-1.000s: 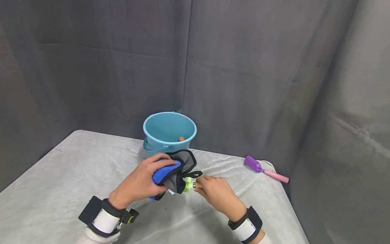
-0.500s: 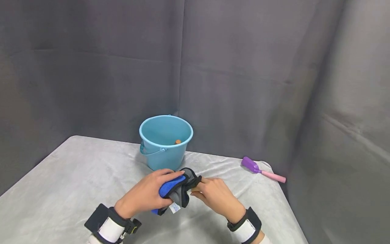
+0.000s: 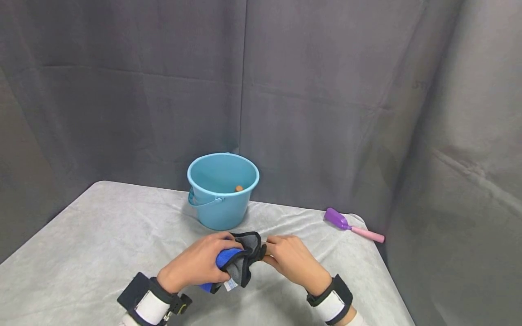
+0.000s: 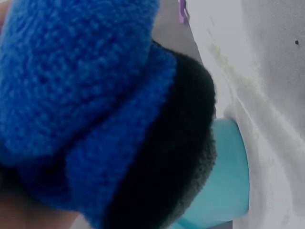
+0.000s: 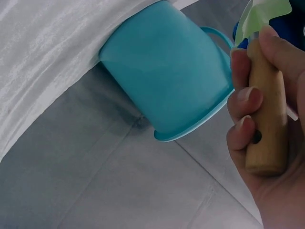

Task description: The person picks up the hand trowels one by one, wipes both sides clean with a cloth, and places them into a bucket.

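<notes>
My left hand grips a bunched cloth, blue on one face and grey on the other, with black edging and a white tag. Thick blue pile fills much of the left wrist view. My right hand holds a small garden tool by its round wooden handle, fingers wrapped about it in the right wrist view. The tool's light green head sticks out past the thumb, against the blue cloth. From the head view, cloth and fingers hide that head, so its full shape cannot be made out.
Behind the hands a light blue bucket stands upright, an orange-brown handle end showing inside. A purple scoop with a pink handle lies at the table's far right edge. Grey-white fabric covers the table; grey curtains surround it.
Both hands stay together at the cloth. The left hand and cloth have come lower and nearer, away from the bucket. The green tool head, visible a second ago, is now covered in the head view.
</notes>
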`<state>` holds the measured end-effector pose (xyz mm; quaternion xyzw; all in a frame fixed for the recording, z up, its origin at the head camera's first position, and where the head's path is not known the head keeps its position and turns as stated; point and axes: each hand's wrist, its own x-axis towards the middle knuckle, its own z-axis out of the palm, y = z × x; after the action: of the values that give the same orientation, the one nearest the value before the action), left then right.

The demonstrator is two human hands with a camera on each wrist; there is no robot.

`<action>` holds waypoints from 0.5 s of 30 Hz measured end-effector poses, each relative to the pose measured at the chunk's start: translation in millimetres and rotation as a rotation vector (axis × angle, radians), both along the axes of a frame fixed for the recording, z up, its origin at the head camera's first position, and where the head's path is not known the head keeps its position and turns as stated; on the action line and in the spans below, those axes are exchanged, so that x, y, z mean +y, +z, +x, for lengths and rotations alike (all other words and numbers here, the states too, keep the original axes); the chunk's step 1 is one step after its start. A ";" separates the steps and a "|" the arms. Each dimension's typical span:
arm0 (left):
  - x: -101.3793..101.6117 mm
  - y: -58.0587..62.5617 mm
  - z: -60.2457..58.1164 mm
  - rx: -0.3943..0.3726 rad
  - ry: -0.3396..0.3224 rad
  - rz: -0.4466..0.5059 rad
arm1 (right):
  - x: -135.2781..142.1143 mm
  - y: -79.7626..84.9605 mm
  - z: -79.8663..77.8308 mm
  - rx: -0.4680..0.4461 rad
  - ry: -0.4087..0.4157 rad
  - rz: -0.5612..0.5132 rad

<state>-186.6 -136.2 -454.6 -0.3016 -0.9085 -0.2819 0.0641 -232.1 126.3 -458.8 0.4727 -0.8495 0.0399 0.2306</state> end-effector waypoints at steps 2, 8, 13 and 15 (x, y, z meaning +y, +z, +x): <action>-1.0 0.8 -1.1 -0.004 0.000 -0.004 | 0.8 2.0 -0.6 -0.005 -0.001 -0.001; -5.4 1.1 -2.2 -0.014 0.010 -0.012 | 3.5 4.5 -2.6 -0.019 -0.014 0.009; -7.9 0.3 -3.5 -0.022 0.007 -0.027 | 4.3 4.4 -3.2 -0.026 -0.013 0.015; -8.9 0.2 -4.3 -0.028 0.009 -0.033 | 4.1 4.7 -3.5 -0.024 -0.008 0.010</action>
<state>-190.9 -145.0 -454.4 -0.2947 -0.9151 -0.2710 0.0476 -235.5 130.4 -454.1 0.4702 -0.8543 0.0405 0.2180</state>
